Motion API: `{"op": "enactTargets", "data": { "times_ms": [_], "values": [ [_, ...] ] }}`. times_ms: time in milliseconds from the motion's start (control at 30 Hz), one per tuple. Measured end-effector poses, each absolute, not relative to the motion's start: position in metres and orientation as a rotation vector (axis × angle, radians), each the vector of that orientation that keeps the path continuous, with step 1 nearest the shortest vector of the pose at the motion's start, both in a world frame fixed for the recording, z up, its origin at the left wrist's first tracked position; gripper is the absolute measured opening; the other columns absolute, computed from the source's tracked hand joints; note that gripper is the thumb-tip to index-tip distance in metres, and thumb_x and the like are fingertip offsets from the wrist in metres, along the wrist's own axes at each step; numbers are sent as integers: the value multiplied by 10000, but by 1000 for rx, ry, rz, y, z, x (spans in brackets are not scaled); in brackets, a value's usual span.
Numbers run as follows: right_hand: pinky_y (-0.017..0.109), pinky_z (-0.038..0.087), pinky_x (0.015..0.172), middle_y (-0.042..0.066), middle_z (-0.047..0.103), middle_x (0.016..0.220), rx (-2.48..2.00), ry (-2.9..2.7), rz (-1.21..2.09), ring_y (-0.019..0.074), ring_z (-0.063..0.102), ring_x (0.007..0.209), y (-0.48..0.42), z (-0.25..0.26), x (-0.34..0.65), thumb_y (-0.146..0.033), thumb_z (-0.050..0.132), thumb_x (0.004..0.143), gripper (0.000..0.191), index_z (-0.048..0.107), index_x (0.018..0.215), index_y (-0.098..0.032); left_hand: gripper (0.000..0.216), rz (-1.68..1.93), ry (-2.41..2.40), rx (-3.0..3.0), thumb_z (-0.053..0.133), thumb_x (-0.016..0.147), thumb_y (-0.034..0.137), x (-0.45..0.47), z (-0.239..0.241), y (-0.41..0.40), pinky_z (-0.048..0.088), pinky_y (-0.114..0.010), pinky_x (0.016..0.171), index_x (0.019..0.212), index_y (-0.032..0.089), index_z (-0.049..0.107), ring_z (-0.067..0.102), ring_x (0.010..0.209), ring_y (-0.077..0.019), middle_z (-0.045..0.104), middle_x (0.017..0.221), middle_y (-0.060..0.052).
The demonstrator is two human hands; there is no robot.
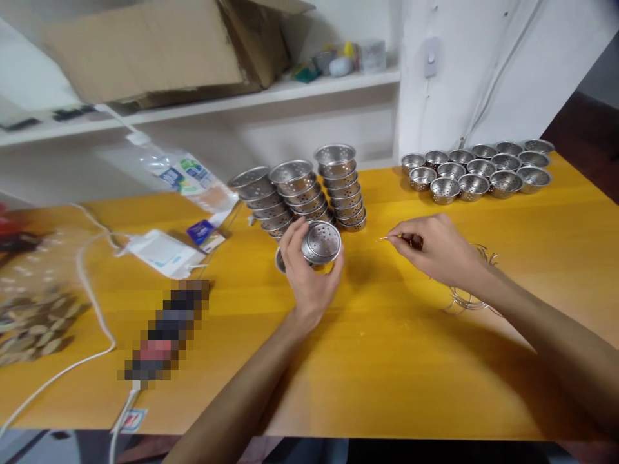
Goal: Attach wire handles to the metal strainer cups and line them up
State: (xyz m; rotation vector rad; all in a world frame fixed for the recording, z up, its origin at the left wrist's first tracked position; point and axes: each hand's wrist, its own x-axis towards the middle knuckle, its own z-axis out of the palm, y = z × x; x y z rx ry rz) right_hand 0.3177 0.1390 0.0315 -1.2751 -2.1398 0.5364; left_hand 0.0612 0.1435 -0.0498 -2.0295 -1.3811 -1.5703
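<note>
While your left hand (309, 270) is gripping a small perforated metal cup (322, 242), you are tilting its holed bottom up toward your face, with the fingers curling around its rim from the left and the thumb bracing it from below. Another metal piece is peeking out just behind that hand, though too little of it is showing to tell what it is. Off to the right of the cup, your right hand (435, 248) is pinching a thin wire piece (389, 238) between thumb and forefinger, its tip pointing left toward the cup without touching it. Just behind your right wrist, a bundle of bent wires (471, 293) is lying on the yellow table (377, 361). Directly beyond your left hand, three leaning stacks of cups (309, 193) are standing side by side, the nearest one just beside your fingertips. Farther off, beyond your right hand, a group of single cups (476, 171) is sitting in rows with the open sides up. Well away to the left of your left hand, a white cable (91, 303) is trailing across the tabletop near a white packet (162, 252) and a clear plastic bag (186, 177).
</note>
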Motion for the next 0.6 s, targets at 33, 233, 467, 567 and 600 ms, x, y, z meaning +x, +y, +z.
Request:
{"op": "enactTargets", "data": {
  "times_ms": [33,233,467,567,600],
  "values": [
    [283,345,628,13,710,674,-1252,-2135,539,111,516,555,136,33,315,-191,607,1012,242,829,925,-149,704,-1561,-1321,-2045,845,852,276,63,-49,140,504,-555,1171,1457,246,487,622,1344,-326,630,1405,-135],
    [266,376,648,24,784,789,-1129,-2145,642,102,531,580,122,33,301,-221,580,1070,291,839,946,-180,763,-1682,-1317,-2302,894,770,310,80,-58,112,610,-500,1011,1435,255,523,710,1144,-300,698,1253,-89],
    [274,408,702,59,814,902,-1217,-2281,584,140,650,692,120,19,292,-198,566,1095,272,832,1042,-192,765,-1757,-1405,-2407,940,766,391,93,-62,98,659,-436,954,1394,239,532,763,1093,-264,724,1223,-90],
    [278,407,712,64,806,903,-1255,-2325,514,148,663,718,122,17,291,-186,558,1095,268,822,1054,-185,746,-1750,-1373,-2447,943,777,383,94,-58,95,665,-411,946,1381,237,530,768,1083,-250,727,1203,-80],
    [280,402,709,63,802,897,-1259,-2341,492,149,659,716,122,16,291,-183,556,1093,264,818,1055,-185,744,-1739,-1390,-2450,944,775,376,94,-57,95,667,-405,942,1378,237,531,769,1083,-249,728,1205,-80]
  ]
}}
